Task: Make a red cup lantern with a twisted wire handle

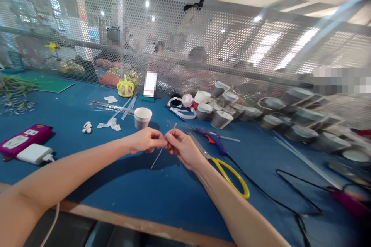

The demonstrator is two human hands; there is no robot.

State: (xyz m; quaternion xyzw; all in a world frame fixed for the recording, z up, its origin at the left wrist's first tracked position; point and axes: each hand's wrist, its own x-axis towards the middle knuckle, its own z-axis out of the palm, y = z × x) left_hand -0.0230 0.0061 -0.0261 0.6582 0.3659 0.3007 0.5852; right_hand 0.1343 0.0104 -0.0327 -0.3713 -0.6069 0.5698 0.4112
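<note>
My left hand and my right hand meet above the front middle of the table, both pinching a thin, twisted whitish wire. One end of the wire hangs below the fingers, and a short tip sticks up over my right hand. Just behind my left hand stands a small grey-and-white cup. Scissors with yellow handles lie beside my right forearm. Past them rests a blue glue gun with a red trigger and a black cord. What exactly lies between the fingertips is hidden.
Straight thin wires and white scraps lie left of the cup. A purple power strip holds a white charger. Many grey cups crowd the right side. A perforated metal screen closes off the back.
</note>
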